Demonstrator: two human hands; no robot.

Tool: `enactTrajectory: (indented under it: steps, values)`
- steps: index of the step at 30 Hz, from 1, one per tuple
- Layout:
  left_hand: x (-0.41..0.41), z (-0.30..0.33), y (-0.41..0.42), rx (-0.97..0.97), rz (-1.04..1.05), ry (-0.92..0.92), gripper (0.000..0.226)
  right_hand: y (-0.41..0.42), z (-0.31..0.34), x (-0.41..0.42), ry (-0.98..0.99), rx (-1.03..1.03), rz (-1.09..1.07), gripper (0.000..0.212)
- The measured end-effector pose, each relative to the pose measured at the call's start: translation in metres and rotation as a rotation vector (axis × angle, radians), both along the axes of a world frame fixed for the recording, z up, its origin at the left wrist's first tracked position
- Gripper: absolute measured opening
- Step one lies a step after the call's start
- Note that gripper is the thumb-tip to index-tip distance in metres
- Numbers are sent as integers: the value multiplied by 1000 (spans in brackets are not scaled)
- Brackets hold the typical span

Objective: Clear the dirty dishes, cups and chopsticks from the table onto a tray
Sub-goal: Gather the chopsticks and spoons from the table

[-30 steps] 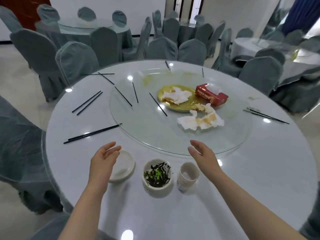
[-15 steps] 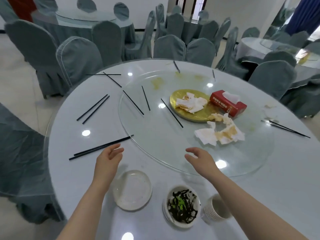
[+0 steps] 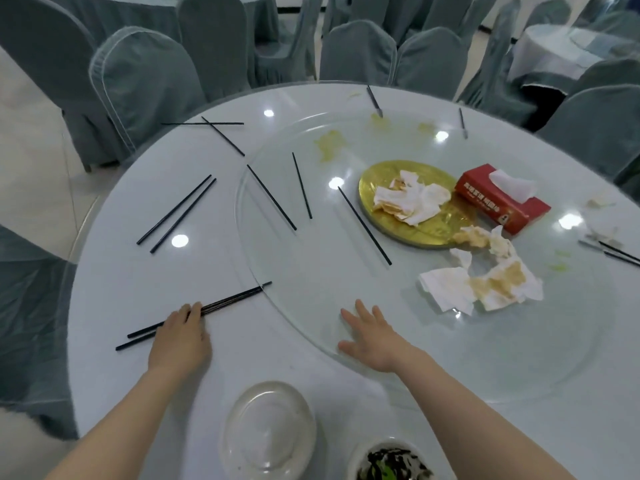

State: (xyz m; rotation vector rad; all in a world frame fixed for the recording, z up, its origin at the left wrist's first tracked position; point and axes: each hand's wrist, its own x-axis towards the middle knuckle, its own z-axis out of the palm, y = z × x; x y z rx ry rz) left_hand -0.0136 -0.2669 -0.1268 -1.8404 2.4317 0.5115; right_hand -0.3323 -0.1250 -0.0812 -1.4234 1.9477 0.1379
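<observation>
Black chopstick pair [image 3: 221, 303] lower left: left hand [image 3: 180, 336] rests over it (grip unclear); right hand [image 3: 372, 336] spread flat on round glass turntable [image 3: 311, 271].

Near left table [image 3: 114, 306]: bare cloth, crossed only by one chopstick pair [image 3: 228, 301] under the left hand [image 3: 180, 336]. Near edge: white plate [image 3: 270, 431] and bowl of greens [image 3: 391, 462] stand side by side. Glass turntable [image 3: 311, 265], near half: open, right hand [image 3: 374, 336] flat on it. Right: soiled napkins [image 3: 485, 282], gold plate [image 3: 412, 202], red tissue box [image 3: 502, 199] clustered. Left and centre: scattered chopsticks [image 3: 176, 214].
</observation>
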Motion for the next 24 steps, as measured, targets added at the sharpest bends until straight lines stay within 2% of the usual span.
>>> enactTrajectory:
  steps: [3, 6, 11, 16, 20, 24]
  values:
    - [1, -4, -5, -133, 53, 27, 32, 5, 4, -24, -69, -41, -56, 62]
    - [-2, -4, -13, -113, 46, -7, 19, 11, 6, -34, -79, -69, -77, 58]
    - [1, 0, -22, 93, -7, -79, 18, 24, 5, -41, -98, -99, -95, 55]
    - [20, 6, -11, 99, -23, -93, 21, 36, 5, -47, -84, -124, -130, 49]
    - [32, 22, 1, 84, -35, -105, 14, 49, 10, -55, -48, -112, -141, 49]
    - [25, 41, 14, 87, -64, 7, 13, 62, 15, -63, 32, -61, -154, 51]
